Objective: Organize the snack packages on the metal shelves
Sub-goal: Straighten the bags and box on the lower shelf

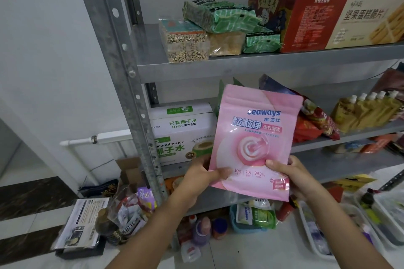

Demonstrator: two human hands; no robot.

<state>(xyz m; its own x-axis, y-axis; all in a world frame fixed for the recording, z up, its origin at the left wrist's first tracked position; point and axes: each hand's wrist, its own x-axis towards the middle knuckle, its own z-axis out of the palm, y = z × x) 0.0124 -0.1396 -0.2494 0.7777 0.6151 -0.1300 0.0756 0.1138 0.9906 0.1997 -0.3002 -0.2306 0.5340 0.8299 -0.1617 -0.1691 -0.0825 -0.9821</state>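
Our left hand (202, 178) and right hand (291, 176) pinch the pink pouch (255, 133) low down, above a blue basket (239, 227) holding a green pouch (261, 216).

Single head view, close up, facing the metal shelves (262, 61), tilted slightly down. Floor (240, 253) visible at six o'clock.

the pink seaways pouch (253, 137) at centre hides most of a green pouch (218, 105) and a dark blue bag (269, 83) behind it. at upper right the beige snack box (369, 22) runs off the right edge. fine print on the red box (314, 19) is too blurred to read.
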